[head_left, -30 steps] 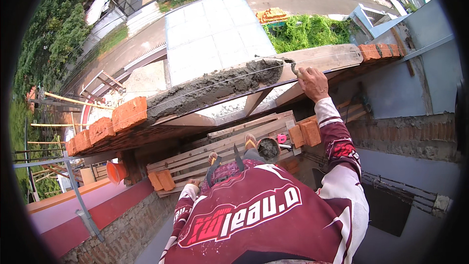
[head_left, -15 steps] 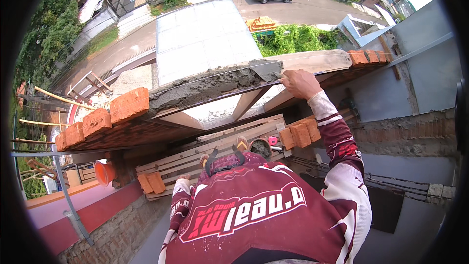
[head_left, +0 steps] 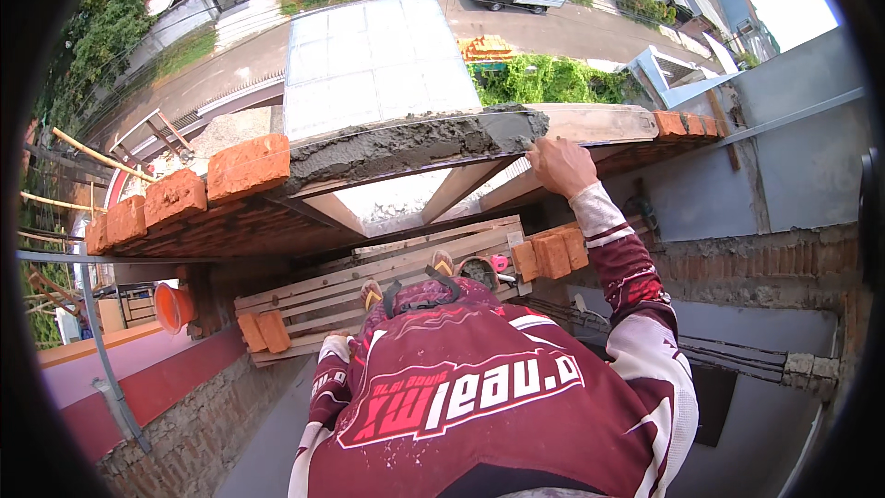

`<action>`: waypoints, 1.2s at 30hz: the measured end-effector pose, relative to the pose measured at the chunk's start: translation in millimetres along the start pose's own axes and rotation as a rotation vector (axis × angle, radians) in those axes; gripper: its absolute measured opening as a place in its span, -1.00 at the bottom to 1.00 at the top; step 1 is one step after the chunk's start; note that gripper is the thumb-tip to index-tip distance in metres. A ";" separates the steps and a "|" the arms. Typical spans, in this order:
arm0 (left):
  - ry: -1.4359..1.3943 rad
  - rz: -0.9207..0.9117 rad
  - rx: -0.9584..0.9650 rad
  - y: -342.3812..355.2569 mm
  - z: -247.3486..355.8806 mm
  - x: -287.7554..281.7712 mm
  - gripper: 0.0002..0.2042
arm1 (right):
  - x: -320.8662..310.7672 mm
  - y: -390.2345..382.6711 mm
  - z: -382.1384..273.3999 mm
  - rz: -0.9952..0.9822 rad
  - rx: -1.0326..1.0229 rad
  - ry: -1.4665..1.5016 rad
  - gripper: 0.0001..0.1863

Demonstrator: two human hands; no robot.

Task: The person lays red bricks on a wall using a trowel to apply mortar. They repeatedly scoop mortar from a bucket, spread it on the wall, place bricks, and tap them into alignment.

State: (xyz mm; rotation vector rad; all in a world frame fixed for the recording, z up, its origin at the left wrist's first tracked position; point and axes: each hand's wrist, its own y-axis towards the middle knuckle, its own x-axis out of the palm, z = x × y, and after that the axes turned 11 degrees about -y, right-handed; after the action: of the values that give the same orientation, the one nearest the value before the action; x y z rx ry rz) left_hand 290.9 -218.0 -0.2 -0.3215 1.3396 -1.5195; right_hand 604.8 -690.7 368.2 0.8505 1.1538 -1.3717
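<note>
My right hand (head_left: 562, 166) is closed on a trowel, whose blade (head_left: 518, 129) is against the right end of a band of wet mortar (head_left: 387, 152) along the wall top. The blade is hard to tell from the mortar. A wooden board (head_left: 604, 122) continues rightward from there, and red bricks (head_left: 249, 166) run along the left. A thin string crosses above them. My left hand (head_left: 336, 344) hangs low near the plank platform under me; its fingers are mostly hidden.
On the plank platform (head_left: 313, 304) stand brick stacks (head_left: 553, 256), a mortar bucket (head_left: 477, 274) and a pink tape measure (head_left: 501, 263). An orange bucket (head_left: 173, 307) is at left, a grey wall (head_left: 797, 157) at right. Beyond the wall top is a drop to the street.
My right hand has moved a little left and down in the picture, with the trowel now down on the mortar's end. The view has shifted slightly, moving the wall and platform leftward.
</note>
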 end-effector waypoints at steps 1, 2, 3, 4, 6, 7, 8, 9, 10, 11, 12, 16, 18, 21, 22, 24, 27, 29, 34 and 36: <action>0.120 -0.054 0.077 1.9 5.1 -5.0 -0.66 | -1.3 -5.9 -7.7 0.003 -0.028 0.021 -0.60; 0.195 -0.070 0.136 11.2 -10.4 -2.7 -0.65 | -6.3 0.4 -27.2 0.026 -0.085 0.030 -0.61; -0.100 -0.063 -0.024 48.3 -43.4 10.3 -0.65 | -7.0 3.1 -37.2 0.039 -0.121 0.047 -0.61; -0.425 0.018 -0.189 74.4 -81.9 22.5 -0.66 | -9.8 11.6 -56.9 0.067 -0.196 0.069 -0.61; -0.254 0.107 -0.088 81.6 -74.5 26.1 -0.66 | -9.2 10.6 -73.3 0.062 -0.191 0.085 -0.62; -0.172 0.159 -0.042 84.0 -66.0 22.0 -0.66 | -10.7 11.8 -81.7 0.062 -0.196 0.098 -0.63; -0.085 0.096 -0.039 87.2 -64.8 14.5 -0.65 | -15.3 13.3 -94.6 0.086 -0.210 0.094 -0.64; -0.003 0.037 -0.033 88.1 -64.8 6.4 -0.63 | -19.9 14.7 -106.2 0.090 -0.240 0.091 -0.63; -0.122 0.064 -0.083 88.1 -46.5 5.3 -0.63 | -14.5 11.6 -97.3 0.064 -0.207 0.085 -0.63; -0.273 0.121 -0.151 86.9 -46.7 5.4 -0.62 | -15.5 11.0 -98.1 0.060 -0.217 0.083 -0.63; -0.390 0.120 -0.160 85.8 -47.5 3.4 -0.60 | -9.9 12.4 -93.8 0.058 -0.196 0.060 -0.61; -0.305 0.220 0.011 76.0 -58.0 3.4 -0.61 | 1.0 13.4 -54.2 0.010 -0.085 0.006 -0.62; -0.125 0.190 -0.004 75.4 -65.3 2.6 -0.62 | 1.3 15.3 -34.1 -0.028 -0.027 -0.011 -0.62; -0.288 0.177 -0.153 56.1 -62.3 7.0 -0.62 | 6.2 13.7 -6.9 -0.003 0.002 -0.068 -0.63; -0.246 0.072 -0.211 37.6 -42.3 -1.7 -0.59 | 7.8 11.0 3.0 -0.026 0.034 -0.081 -0.65; -0.243 0.040 -0.203 -15.9 6.5 -15.1 -0.53 | 5.2 1.8 22.5 -0.080 0.099 -0.114 -0.67; -0.239 0.031 -0.207 -11.3 -4.5 -13.2 -0.53 | -3.8 10.5 29.5 0.016 0.203 -0.129 -0.69; -0.169 -0.024 -0.197 1.3 -6.0 -8.9 -0.54 | 21.2 29.7 53.8 0.026 0.194 -0.218 -0.71; -0.626 0.198 -0.258 95.6 -104.4 30.1 -0.76 | 61.8 114.3 22.0 -0.008 0.250 -0.328 -0.70; -0.445 0.165 -0.180 79.4 -69.4 21.1 -0.66 | 85.0 110.8 9.7 -0.059 0.188 -0.412 -0.70</action>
State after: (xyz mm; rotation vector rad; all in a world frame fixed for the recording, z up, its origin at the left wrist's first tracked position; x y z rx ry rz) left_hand 270.3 -182.8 -99.7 -0.6097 1.1154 -1.1102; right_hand 702.6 -716.1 271.2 0.6259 0.7452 -1.6315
